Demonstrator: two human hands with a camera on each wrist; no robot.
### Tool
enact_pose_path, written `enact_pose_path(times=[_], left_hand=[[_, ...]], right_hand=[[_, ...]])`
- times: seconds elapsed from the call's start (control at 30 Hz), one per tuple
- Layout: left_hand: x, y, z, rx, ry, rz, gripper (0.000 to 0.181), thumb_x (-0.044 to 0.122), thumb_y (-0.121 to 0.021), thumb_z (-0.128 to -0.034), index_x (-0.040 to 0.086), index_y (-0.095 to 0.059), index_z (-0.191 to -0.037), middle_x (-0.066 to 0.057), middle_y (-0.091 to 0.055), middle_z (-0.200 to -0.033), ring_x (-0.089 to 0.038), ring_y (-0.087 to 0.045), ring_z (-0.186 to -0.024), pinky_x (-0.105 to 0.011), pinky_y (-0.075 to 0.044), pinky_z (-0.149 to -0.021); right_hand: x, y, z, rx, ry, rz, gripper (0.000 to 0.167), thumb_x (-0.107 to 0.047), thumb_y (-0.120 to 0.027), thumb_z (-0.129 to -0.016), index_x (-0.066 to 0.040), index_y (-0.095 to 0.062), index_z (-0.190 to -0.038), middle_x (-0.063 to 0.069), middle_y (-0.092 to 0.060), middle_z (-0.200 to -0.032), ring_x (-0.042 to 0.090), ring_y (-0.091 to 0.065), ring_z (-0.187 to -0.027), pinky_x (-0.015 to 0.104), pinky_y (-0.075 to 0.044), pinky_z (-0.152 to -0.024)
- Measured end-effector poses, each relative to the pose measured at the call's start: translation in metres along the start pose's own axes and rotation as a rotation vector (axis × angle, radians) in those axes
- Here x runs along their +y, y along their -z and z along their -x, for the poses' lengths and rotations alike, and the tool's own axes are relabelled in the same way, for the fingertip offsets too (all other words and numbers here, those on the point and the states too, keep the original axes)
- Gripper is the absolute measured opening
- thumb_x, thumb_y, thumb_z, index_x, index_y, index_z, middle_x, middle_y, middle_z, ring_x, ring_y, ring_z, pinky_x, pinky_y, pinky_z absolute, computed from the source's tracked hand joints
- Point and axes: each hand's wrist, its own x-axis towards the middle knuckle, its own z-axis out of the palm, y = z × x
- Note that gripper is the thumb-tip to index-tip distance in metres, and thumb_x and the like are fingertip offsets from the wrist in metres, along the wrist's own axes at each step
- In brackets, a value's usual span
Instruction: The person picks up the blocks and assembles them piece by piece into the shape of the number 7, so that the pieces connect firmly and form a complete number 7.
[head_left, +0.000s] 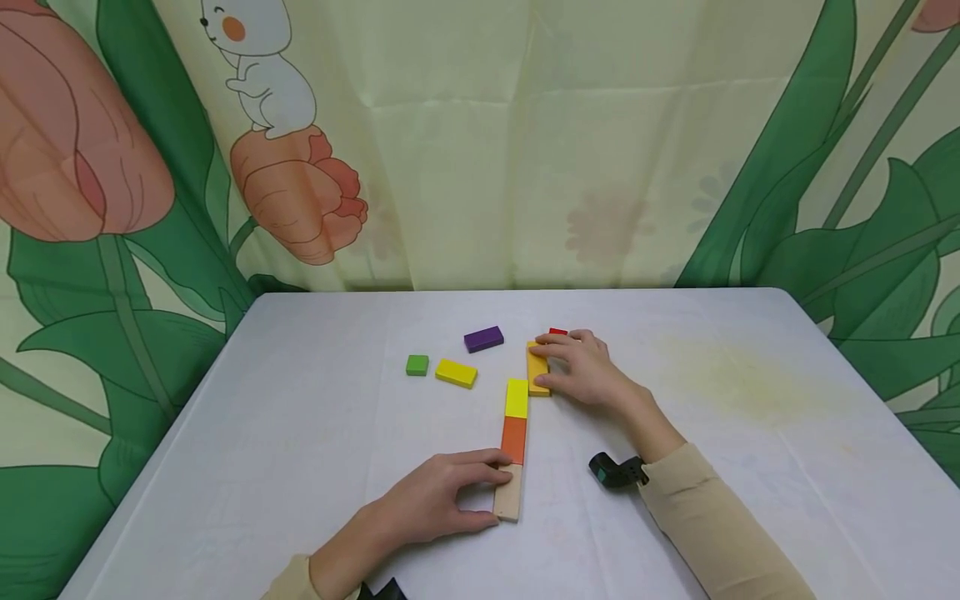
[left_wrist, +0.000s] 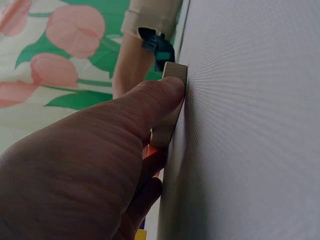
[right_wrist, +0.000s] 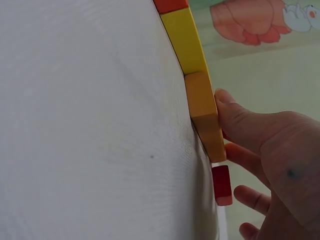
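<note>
**Support Surface and Blocks**

Your white table [head_left: 262,450] carries eight blocks. On your left: a purple block [head_left: 483,339], green block [head_left: 417,365] and yellow block [head_left: 456,373]. Centre row: second yellow block [head_left: 517,398], orange block [head_left: 513,440], plain wood block [head_left: 508,498]. Far right of the row: amber block [head_left: 537,371], red block [head_left: 558,331].

my left hand [head_left: 427,498] pinches the pale wooden block [head_left: 508,503] lengthwise, thumb against its near end. it lies flat, the closest piece of a straight row: the orange block [head_left: 513,440] sits end to end with it, and the yellow block [head_left: 517,398] continues beyond. my right hand [head_left: 588,371] grips the amber block [head_left: 537,371], thumb by its near end, a fingertip by its far one. this oblong also points away from me, just right of the yellow block's far corner; whether they touch, i can't tell. near its far end is the small red block [right_wrist: 222,184], partly hidden behind my fingers from above.
</note>
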Motion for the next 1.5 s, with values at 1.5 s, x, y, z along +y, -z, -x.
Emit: enact_pose_path(times=[1.5], left_hand=[[0.000,0.000,0.000,-0.012,0.031,-0.001,0.045,0.023,-0.081,-0.0887,0.014,-0.069,-0.131,0.007,-0.059,-0.138,-0.008,-0.054,-0.127,-0.026,-0.046,-0.103]], right_hand=[[-0.008,0.000,-0.043,-0.047,-0.089,0.032,0.055,-0.040,-0.072,-0.092,-0.016,-0.063,-0.140,0.008,-0.050,-0.149,0.043,-0.028,-0.136,0.061,-0.016,-0.111]])
